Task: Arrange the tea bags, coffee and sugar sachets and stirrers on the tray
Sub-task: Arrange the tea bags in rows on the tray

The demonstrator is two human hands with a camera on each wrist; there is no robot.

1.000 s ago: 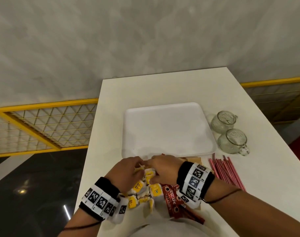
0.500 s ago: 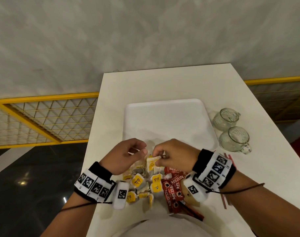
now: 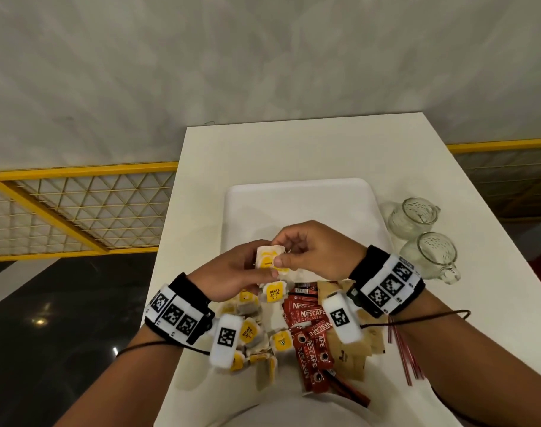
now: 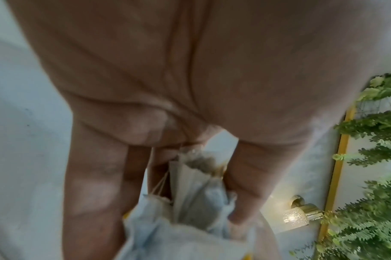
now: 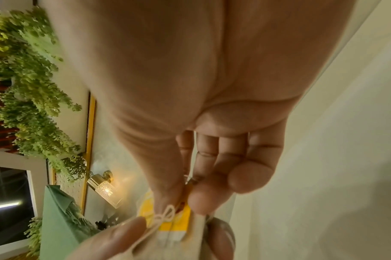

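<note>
Both hands are raised over the near edge of the white tray [image 3: 300, 204]. My left hand [image 3: 232, 272] grips a small bunch of tea bags [image 3: 269, 260] with yellow tags, seen as grey paper bags [image 4: 196, 190] in the left wrist view. My right hand [image 3: 309, 251] pinches a yellow-tagged tea bag [image 5: 167, 221] of that bunch between thumb and forefinger. More tea bags [image 3: 250, 334] lie in a loose pile on the table below. Red coffee sachets [image 3: 309, 334] and brown sugar sachets [image 3: 352, 349] lie beside them. Red stirrers [image 3: 404, 355] lie at the right, partly under my right forearm.
Two glass mugs [image 3: 423, 235] stand right of the tray. The white table [image 3: 293, 149] ends at the left along a drop to a dark floor, with a yellow mesh railing [image 3: 78, 211] behind. A grey wall rises past the far edge.
Both hands have risen from the tea bag pile and moved forward over the tray's near edge, now holding a bunch of tea bags between them.
</note>
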